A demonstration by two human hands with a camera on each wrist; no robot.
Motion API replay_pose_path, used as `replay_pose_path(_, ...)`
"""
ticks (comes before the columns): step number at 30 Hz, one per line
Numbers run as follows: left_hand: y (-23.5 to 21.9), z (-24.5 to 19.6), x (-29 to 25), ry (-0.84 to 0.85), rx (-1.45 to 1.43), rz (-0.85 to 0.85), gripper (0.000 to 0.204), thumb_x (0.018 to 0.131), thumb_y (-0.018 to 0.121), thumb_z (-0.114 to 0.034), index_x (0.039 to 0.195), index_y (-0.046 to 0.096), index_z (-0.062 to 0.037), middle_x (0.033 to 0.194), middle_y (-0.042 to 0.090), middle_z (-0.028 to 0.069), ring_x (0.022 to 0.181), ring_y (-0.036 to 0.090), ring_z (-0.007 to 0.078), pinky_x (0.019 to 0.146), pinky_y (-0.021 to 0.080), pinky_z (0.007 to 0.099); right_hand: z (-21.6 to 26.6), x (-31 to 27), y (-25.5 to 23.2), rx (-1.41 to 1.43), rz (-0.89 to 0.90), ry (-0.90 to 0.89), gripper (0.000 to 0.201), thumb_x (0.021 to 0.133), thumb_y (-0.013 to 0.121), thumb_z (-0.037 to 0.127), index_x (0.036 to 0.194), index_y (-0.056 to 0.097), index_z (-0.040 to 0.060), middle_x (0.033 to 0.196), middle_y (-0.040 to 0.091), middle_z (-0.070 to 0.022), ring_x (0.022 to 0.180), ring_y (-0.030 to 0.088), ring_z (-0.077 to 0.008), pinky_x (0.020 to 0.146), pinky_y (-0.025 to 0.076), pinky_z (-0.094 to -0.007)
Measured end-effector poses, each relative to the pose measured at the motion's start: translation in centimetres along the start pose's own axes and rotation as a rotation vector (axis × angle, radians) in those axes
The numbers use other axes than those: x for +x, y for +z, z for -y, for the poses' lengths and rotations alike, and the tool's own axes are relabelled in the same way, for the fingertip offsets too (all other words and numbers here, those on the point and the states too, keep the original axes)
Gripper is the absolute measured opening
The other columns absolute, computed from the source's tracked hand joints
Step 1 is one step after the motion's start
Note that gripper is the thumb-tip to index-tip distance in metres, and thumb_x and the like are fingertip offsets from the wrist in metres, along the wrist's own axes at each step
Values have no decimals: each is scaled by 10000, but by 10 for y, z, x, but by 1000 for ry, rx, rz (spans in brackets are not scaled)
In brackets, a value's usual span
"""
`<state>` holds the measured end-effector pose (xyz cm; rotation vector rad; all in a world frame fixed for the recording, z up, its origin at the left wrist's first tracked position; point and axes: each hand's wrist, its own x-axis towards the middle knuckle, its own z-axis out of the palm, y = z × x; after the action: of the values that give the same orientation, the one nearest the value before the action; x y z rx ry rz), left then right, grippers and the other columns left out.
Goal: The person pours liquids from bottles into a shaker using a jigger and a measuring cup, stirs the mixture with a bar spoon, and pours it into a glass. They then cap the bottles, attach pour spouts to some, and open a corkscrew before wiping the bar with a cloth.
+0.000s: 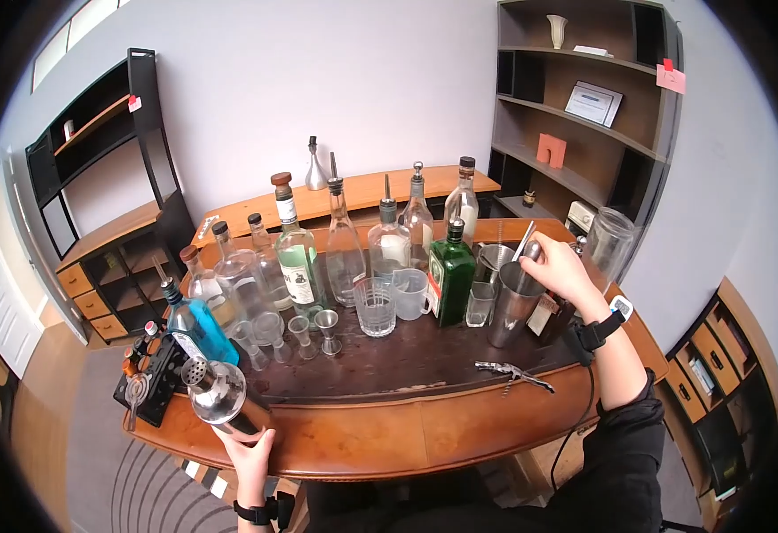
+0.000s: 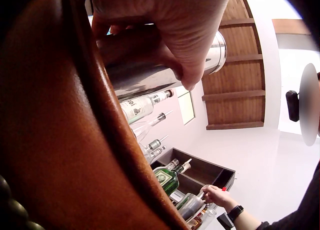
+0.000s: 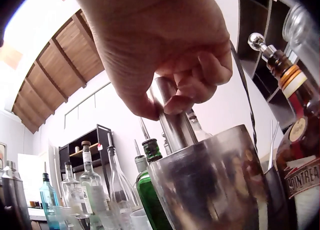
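In the head view my left hand (image 1: 251, 455) grips the lower part of a steel cocktail shaker (image 1: 218, 395) with a strainer top, tilted near the table's front left edge. Its fingers wrap round the steel body (image 2: 145, 69) in the left wrist view. My right hand (image 1: 559, 269) is above a tall metal tin (image 1: 515, 306) standing at the right. In the right wrist view, the thumb and fingers of this hand (image 3: 165, 54) pinch a steel cylindrical tool (image 3: 175, 122), whose lower end is hidden inside the tin (image 3: 212, 182).
Several bottles stand behind, including a green one (image 1: 452, 275) left of the tin and a blue one (image 1: 201, 324) at the left. Jiggers (image 1: 327, 333), a cut glass (image 1: 376, 308) and a plastic jug (image 1: 410, 295) are between. A metal corkscrew-like tool (image 1: 515, 376) lies in front of the tin.
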<state>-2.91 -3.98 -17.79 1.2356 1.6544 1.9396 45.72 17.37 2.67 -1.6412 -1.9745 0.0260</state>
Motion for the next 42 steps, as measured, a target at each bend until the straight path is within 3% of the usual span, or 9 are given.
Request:
replay_pose_path(2, 1, -2, -1, -14, -7, -9, 966, 715, 730, -11, 1497, 162, -12, 1410, 391, 147, 1241, 431, 227, 1047, 370, 329, 3, 0, -1, -15, 7, -17, 401, 796, 652, 355, 1001, 604, 14, 764, 656, -185, 788, 662, -363, 721, 504, -434)
replay_pose_path(7, -1, -1, 1, 5, 6, -4, 969, 710, 743, -31, 1492, 171, -10, 1396, 402, 136, 1231, 436, 226, 1043, 365, 327, 15, 0, -8, -18, -29, -7, 401, 782, 646, 345, 1015, 609, 20, 762, 660, -182, 782, 665, -357, 725, 507, -425)
replay_pose_path(9, -3, -1, 2, -11, -3, 38, 1093, 686, 781, 18, 1500, 51, 15, 1439, 335, 207, 1200, 486, 234, 975, 463, 305, 13, 3, -5, -19, -10, 7, 404, 775, 651, 344, 1017, 614, 22, 757, 663, -178, 775, 668, -353, 722, 510, -427)
replay_pose_path(10, -3, -1, 2, -6, 2, 40, 1094, 687, 779, 24, 1500, 47, 13, 1447, 329, 213, 1198, 491, 229, 972, 465, 303, 8, 3, 0, -30, -20, -18, 403, 773, 653, 344, 1016, 616, 26, 746, 662, -175, 764, 670, -348, 718, 512, -427)
replay_pose_path(20, -4, -1, 3, 2, 28, 62, 1084, 693, 772, 26, 1504, 54, 7, 1448, 339, 211, 1259, 432, 242, 1039, 392, 328, 7, 0, 2, -24, -64, -30, 357, 761, 648, 323, 944, 614, 19, 686, 641, -182, 714, 663, -358, 694, 513, -431)
replay_pose_path(22, 0, -11, 0, -42, -35, 40, 1077, 690, 777, 15, 1501, 69, 10, 1434, 359, 208, 1263, 428, 249, 1072, 339, 340, 6, 0, 2, -14, -101, -50, 353, 763, 648, 323, 929, 605, 14, 676, 632, -184, 701, 658, -359, 686, 511, -434)
replay_pose_path(26, -4, 0, 2, -3, 35, 58, 1071, 687, 780, 13, 1497, 79, 13, 1429, 363, 204, 1262, 428, 245, 1067, 356, 340, 5, -1, 2, 22, -51, -23, 344, 766, 647, 315, 921, 597, 11, 674, 628, -190, 698, 655, -364, 678, 506, -437)
replay_pose_path(28, -2, -1, 1, 0, 15, 19, 958, 712, 767, -54, 1475, 190, -2, 1368, 425, 135, 1188, 456, 220, 1030, 374, 328, 7, -2, 2, 53, -54, -37, 333, 769, 647, 305, 912, 591, 10, 674, 626, -190, 695, 654, -360, 667, 499, -435)
replay_pose_path(42, 4, -13, 0, -1, -49, 1, 902, 713, 770, -65, 1440, 240, -7, 1333, 436, 122, 1172, 451, 216, 1027, 359, 328, -2, -1, 5, 47, -87, -54, 332, 773, 648, 299, 918, 597, 5, 687, 629, -187, 697, 654, -349, 670, 495, -428)
